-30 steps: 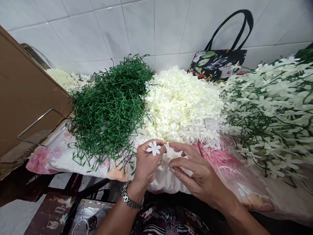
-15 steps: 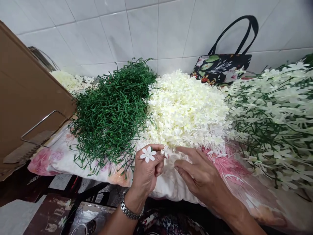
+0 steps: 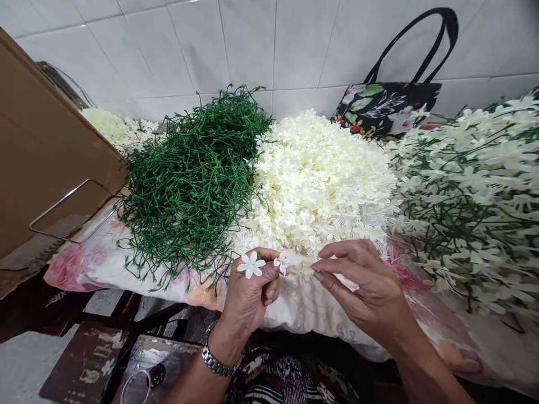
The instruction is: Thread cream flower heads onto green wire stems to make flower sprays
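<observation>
Head view: stems [image 3: 193, 174], blossoms [image 3: 324, 174] crowd behind flower [image 3: 251, 265] in left hand [image 3: 249, 294].

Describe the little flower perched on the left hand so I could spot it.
Find the big cream flower pile in the middle. Below its front edge is the left hand, with a wristwatch. The single white flower sits on its knuckles, pure white against the creamy pile.

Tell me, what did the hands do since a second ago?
The right hand drew its spread fingers into a pinch beside the left hand. The left hand still holds its white flower. The green stems and cream flower pile stayed put.
</observation>
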Tool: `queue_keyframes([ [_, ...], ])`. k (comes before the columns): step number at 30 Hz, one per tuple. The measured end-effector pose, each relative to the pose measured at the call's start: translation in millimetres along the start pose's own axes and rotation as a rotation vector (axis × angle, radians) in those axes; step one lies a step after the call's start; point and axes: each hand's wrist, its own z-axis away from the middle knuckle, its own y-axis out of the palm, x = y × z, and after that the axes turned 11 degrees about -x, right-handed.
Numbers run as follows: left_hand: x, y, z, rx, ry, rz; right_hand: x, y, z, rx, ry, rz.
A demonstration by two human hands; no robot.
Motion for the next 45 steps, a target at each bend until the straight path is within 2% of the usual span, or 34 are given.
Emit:
queue_keyframes([
  [5, 2, 0.6, 3, 0.029, -0.064, 0.038, 12, -3, -1, -0.098, 0.234, -0.276],
  [8, 7, 0.4, 5, 0.082, -0.070, 0.064, 22, 5, 0, -0.107, 0.348, -0.440],
  [11, 13, -1.1, 7, 0.121, -0.056, 0.075, 32, 15, 3, -0.104, 0.419, -0.489],
  [19, 22, -4.6, 5, 0.143, 0.096, 0.098, 35, 26, 13, -0.142, 0.349, -0.360],
  [29, 31, -14.2, 7, 0.130, 0.326, -0.089, 32, 30, 18, -0.189, 0.234, -0.302],
  [32, 31, -12.8, 8, 0.145, 0.316, -0.075, 32, 30, 19, -0.219, 0.254, -0.319],
  [38, 27, -5.6, 8, 0.137, 0.192, 0.030, 32, 32, 20, -0.226, 0.298, -0.392],
  [45, 29, -6.7, 9, 0.166, 0.192, 0.050, 33, 32, 21, -0.270, 0.293, -0.418],
])
